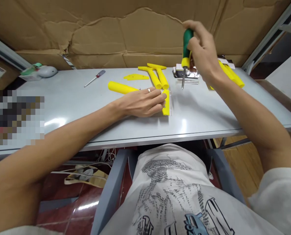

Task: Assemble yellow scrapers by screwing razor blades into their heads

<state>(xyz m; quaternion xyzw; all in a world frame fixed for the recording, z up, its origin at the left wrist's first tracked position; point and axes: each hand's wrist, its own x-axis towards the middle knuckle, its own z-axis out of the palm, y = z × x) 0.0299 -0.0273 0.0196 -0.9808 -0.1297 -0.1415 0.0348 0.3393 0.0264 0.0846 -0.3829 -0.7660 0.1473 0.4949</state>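
Observation:
My right hand (202,49) is raised over the table, closed round the green and yellow handle of a screwdriver (186,49). Its metal shaft points down, with the tip apart from the things below. My left hand (145,101) lies over a yellow squeegee (166,102), its fingers gripping the head; a thin clear strip runs along the head's right edge. The tubular handle sticks out to the left, and my palm hides the middle. Just beyond lie two yellow T-shaped handles (158,75) and a flat yellow plate (136,77).
A second screwdriver (94,78) lies at the left. Small packets (185,71) and clear strips sit at the back, with more yellow handles (232,74) behind my right forearm. A grey-white rounded object (47,71) rests at the far left. Cardboard (145,31) lines the back.

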